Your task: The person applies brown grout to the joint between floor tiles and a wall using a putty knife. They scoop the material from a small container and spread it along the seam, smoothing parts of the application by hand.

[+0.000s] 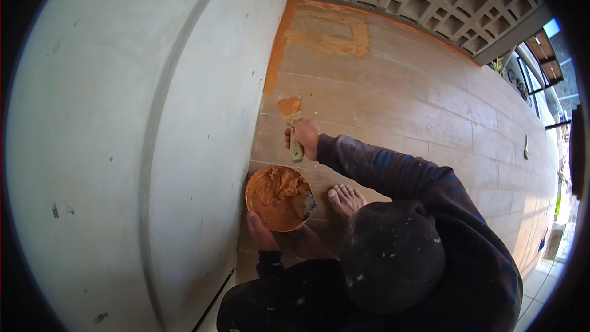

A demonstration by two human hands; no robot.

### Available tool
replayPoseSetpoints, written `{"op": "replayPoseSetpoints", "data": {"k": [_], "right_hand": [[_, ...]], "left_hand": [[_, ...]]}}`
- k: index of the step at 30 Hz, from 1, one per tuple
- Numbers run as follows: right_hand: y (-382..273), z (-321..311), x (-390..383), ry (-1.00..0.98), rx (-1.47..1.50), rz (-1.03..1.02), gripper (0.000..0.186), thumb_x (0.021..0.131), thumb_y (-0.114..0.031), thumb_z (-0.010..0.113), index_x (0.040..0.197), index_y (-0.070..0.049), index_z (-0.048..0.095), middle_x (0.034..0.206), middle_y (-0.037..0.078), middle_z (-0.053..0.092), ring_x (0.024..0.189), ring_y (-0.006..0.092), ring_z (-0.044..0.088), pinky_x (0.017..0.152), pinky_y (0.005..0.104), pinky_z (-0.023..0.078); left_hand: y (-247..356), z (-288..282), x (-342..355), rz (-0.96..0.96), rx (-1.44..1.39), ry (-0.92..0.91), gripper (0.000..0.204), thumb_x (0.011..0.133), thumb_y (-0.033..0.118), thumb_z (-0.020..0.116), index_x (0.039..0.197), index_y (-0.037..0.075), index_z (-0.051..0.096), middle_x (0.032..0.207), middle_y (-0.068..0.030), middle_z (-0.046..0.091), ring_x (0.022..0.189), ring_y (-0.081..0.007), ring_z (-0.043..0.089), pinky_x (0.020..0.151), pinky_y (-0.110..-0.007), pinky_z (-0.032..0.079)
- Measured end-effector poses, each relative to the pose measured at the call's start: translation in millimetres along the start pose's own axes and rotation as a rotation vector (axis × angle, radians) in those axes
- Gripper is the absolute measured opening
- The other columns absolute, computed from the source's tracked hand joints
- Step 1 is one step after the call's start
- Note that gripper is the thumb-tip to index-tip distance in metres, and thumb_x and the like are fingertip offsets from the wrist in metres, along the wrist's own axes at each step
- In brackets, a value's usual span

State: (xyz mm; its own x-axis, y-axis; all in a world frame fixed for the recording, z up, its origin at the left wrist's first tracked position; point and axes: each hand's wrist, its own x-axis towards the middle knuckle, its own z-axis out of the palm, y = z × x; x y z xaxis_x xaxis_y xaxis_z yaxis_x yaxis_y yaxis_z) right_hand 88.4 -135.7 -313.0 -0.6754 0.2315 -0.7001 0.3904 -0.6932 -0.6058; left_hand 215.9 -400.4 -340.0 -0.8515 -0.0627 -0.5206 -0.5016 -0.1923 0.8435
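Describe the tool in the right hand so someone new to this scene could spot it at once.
Start at the pale grey wall on the left and follow its base to the tiled floor. There the right hand grips a putty knife, blade flat on a tile. Unlike the round bowl of orange paste beside it, it is slim, with an orange-coated blade.

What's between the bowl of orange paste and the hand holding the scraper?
In the head view, only bare floor tile lies between the bowl and the right hand gripping the scraper. The left hand holds the bowl's near rim.
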Motion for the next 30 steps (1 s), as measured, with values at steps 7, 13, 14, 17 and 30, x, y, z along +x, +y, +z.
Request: {"op": "replayPoseSetpoints", "data": {"k": [7,13,14,17,30], "right_hand": [[-8.3,24.5,56.3,-0.025,0.231,-0.229,0.008,0.104,-0.012,0.038,0.108,-0.006,0.041,0.087,0.010,0.057,0.066,0.0190,0.058,0.055,0.0365,0.054],[14.9,52.8,99.4,0.067,0.266,-0.228,0.007,0.104,-0.012,0.038,0.101,-0.007,0.039,0.084,0.009,0.057,0.061,0.0178,0.055,0.053,0.0354,0.052],[16.1,56.1,103.7,0.066,0.265,-0.216,0.007,0.104,-0.012,0.038,0.101,-0.007,0.039,0.084,0.009,0.057,0.061,0.0178,0.055,0.053,0.0354,0.052],[18.9,60.6,111.2,0.063,0.246,-0.247,0.008,0.105,-0.013,0.037,0.102,-0.006,0.039,0.082,0.010,0.057,0.061,0.0194,0.058,0.053,0.0371,0.054],[41.9,62.9,64.6,0.087,0.067,-0.035,0.013,0.105,-0.016,0.043,0.106,-0.004,0.046,0.079,0.014,0.062,0.062,0.0260,0.065,0.050,0.0422,0.058]], "left_hand": [[-18.1,-13.4,25.6,-0.003,-0.031,0.001,0.044,0.106,0.032,0.036,0.132,0.001,0.051,0.126,-0.0144,0.057,0.118,-0.0254,0.058,0.101,-0.038,0.046],[-22.5,-9.0,15.7,-0.078,-0.021,0.065,0.042,0.105,0.031,0.035,0.131,0.001,0.049,0.129,-0.0139,0.056,0.119,-0.0254,0.057,0.102,-0.038,0.045],[-26.3,-12.8,14.2,-0.074,-0.092,0.040,0.043,0.105,0.031,0.035,0.133,0.001,0.048,0.131,-0.0140,0.056,0.121,-0.0254,0.056,0.103,-0.038,0.045],[-35.2,-17.9,9.2,-0.082,-0.111,0.044,0.048,0.104,0.033,0.036,0.139,0.003,0.046,0.137,-0.0139,0.053,0.126,-0.0267,0.054,0.106,-0.039,0.044],[-31.6,-19.9,14.2,-0.028,-0.069,0.076,0.045,0.102,0.025,0.036,0.140,0.002,0.047,0.136,-0.0157,0.054,0.125,-0.0269,0.055,0.106,-0.039,0.043]]}}
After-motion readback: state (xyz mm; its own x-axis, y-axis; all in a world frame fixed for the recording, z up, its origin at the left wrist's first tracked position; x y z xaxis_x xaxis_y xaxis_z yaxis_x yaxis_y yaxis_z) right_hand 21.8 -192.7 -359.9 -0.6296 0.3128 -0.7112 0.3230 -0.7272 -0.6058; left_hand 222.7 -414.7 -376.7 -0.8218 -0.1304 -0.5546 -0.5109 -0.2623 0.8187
